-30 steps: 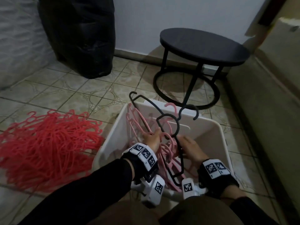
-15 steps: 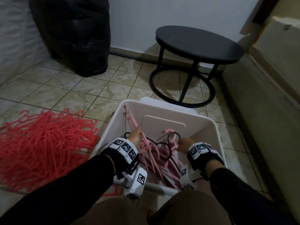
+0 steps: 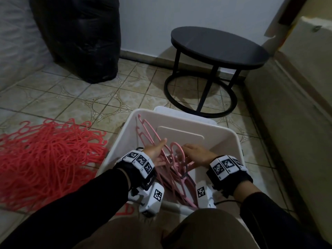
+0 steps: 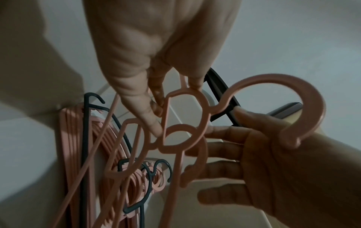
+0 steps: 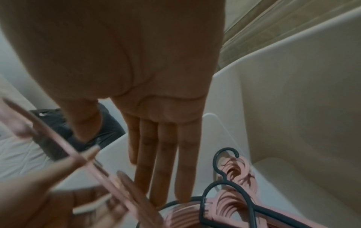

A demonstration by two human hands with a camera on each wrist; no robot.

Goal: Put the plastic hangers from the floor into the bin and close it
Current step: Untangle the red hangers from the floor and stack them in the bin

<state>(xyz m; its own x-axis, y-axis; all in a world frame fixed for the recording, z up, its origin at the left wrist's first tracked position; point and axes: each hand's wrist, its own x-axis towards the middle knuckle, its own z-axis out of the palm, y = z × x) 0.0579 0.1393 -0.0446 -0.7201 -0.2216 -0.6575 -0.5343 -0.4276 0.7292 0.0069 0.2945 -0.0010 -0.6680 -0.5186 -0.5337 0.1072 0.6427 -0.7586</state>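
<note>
Now | smooth white bin (image 3: 115, 146) | thin looped pink hangers (image 3: 152, 139) | hands inside

A room in a home: patterned beige floor tiles (image 3: 107, 97), a plain white wall (image 3: 179, 18) with a skirting strip, a small round black side table (image 3: 219, 45), a stuffed black bag (image 3: 79, 36) in the corner and a white quilted mattress edge (image 3: 16, 47) at the left.

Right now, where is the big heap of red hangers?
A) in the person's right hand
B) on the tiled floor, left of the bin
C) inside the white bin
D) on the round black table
B: the red hangers lie in a heap on the tiled floor, left of the white bin, which holds only pink and dark ones.
</note>
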